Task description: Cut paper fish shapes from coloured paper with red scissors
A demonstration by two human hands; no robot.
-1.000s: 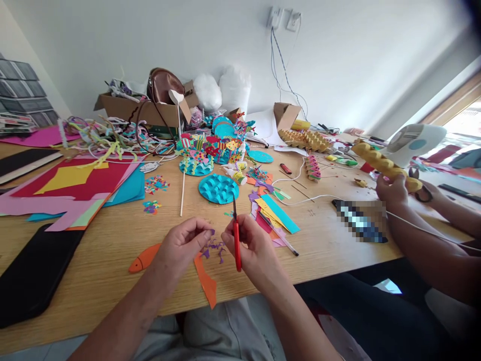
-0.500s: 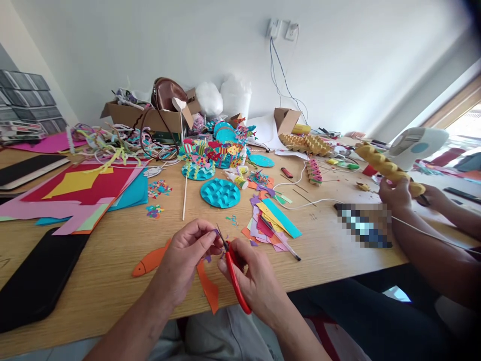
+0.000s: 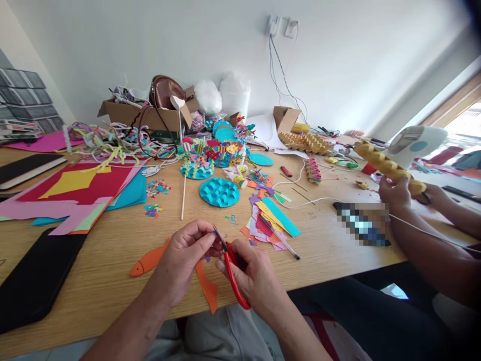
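My right hand is closed around the red handles of a pair of scissors, whose blades point away from me toward my other fingertips. My left hand pinches a small scrap of purple paper at the blade tips; most of the scrap is hidden by the fingers. Left of that wrist an orange paper fish lies on the table, partly covered by the hand. An orange paper offcut sits beneath the scissors near the table edge, with small purple bits around it.
A blue wavy paper disc and a pile of coloured paper strips with a pen lie ahead. Coloured sheets and a black phone-like slab are at left. At right, another person's hands hold a yellow folded-paper piece.
The scissor handles look slightly closer together. Both hands stay in nearly the same place, and the whole view has shifted a little.
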